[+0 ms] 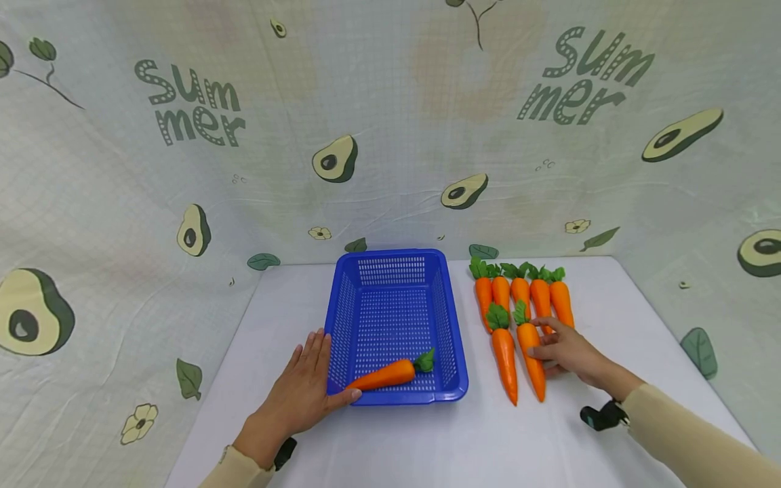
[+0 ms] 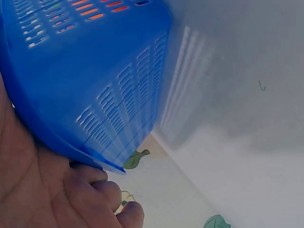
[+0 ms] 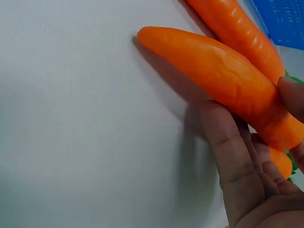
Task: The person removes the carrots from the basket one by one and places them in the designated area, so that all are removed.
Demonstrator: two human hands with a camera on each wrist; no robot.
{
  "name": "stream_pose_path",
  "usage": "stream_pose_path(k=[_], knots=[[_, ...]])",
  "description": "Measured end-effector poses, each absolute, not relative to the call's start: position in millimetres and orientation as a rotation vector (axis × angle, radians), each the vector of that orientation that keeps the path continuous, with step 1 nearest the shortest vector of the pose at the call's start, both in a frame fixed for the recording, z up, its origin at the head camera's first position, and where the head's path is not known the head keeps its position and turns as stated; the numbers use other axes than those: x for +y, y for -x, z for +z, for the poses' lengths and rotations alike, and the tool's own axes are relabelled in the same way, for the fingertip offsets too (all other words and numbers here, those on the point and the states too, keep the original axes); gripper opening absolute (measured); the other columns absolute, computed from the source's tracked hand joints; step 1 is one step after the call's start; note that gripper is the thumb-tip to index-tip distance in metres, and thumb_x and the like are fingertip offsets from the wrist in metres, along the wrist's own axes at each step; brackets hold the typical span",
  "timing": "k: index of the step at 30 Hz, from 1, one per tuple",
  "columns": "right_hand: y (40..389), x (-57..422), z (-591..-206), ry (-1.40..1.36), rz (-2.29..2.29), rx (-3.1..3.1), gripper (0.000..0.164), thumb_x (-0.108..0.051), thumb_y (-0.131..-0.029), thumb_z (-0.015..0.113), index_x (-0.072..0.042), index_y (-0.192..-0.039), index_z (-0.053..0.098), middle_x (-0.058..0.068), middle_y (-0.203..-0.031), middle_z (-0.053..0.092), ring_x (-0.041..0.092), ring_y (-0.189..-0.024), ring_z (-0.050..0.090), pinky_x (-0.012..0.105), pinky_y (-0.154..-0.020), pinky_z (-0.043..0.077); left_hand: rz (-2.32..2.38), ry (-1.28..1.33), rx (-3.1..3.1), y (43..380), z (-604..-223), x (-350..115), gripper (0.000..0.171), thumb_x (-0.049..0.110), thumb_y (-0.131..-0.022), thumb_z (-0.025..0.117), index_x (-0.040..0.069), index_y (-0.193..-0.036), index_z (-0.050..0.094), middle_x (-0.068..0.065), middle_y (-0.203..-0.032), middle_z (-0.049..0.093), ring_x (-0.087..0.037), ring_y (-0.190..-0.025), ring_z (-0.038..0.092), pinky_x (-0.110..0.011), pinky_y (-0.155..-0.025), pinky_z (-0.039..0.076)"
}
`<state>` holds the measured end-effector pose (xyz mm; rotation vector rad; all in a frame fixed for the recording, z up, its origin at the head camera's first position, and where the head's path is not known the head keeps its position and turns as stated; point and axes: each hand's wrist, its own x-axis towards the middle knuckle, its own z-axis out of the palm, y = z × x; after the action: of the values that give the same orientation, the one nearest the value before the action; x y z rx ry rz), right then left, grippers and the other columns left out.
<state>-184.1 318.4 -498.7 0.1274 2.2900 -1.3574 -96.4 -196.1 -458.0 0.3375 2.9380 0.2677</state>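
Note:
My right hand (image 1: 570,352) holds a carrot (image 1: 532,356) with green leaves, its tip pointing toward me. In the right wrist view the thumb (image 3: 292,95) lies on one side of that carrot and the fingers (image 3: 225,137) on the other. Just left of it lies a second carrot (image 1: 504,359). My left hand (image 1: 302,386) rests against the near left corner of a blue plastic basket (image 1: 460,366), fingers straight along its side and thumb over the front rim. Inside the basket, near its front, one carrot (image 1: 384,375) lies crosswise, leaves to the right.
Behind the held carrot, several more carrots (image 1: 521,290) lie side by side, leaves toward the back. Everything stands on a white table (image 1: 390,447). A cloth (image 1: 390,122) printed with avocados hangs behind and at both sides.

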Motion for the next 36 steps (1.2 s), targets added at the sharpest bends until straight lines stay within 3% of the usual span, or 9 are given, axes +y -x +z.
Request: stream_pose_path(k=[15, 27, 36], knots=[[180, 310, -505, -0.138, -1.333, 2.32, 0.081, -0.021, -0.097, 0.078, -0.001, -0.158, 0.03, 0.025, -0.12, 0.056, 0.024, -0.085, 0.067, 0.044, -0.074, 0.066, 0.319, -0.313, 2.909, 95, -458, -199, 0.124, 0.085, -0.089, 0.052, -0.001, -0.168, 0.01, -0.022, -0.177, 0.007, -0.042, -0.164, 0.009, -0.061, -0.13, 0.018], [177, 307, -508, -0.134, -1.334, 2.319, 0.081, -0.024, -0.098, 0.078, 0.0, -0.158, 0.03, 0.033, -0.132, 0.053, 0.024, -0.085, 0.068, 0.043, -0.075, 0.067, 0.341, -0.324, 2.901, 97, -461, -199, 0.124, 0.085, -0.09, 0.051, -0.002, -0.168, 0.009, -0.023, -0.177, 0.006, -0.041, -0.164, 0.008, -0.06, -0.13, 0.017], [178, 308, -506, -0.16, -1.319, 2.347, 0.083, -0.025, -0.098, 0.078, 0.001, -0.16, 0.029, 0.029, -0.124, 0.057, 0.023, -0.086, 0.068, 0.043, -0.074, 0.067, 0.342, -0.313, 2.905, 97, -460, -197, 0.125, 0.084, -0.089, 0.054, -0.001, -0.168, 0.008, -0.022, -0.177, 0.006, -0.041, -0.164, 0.009, -0.06, -0.13, 0.018]])
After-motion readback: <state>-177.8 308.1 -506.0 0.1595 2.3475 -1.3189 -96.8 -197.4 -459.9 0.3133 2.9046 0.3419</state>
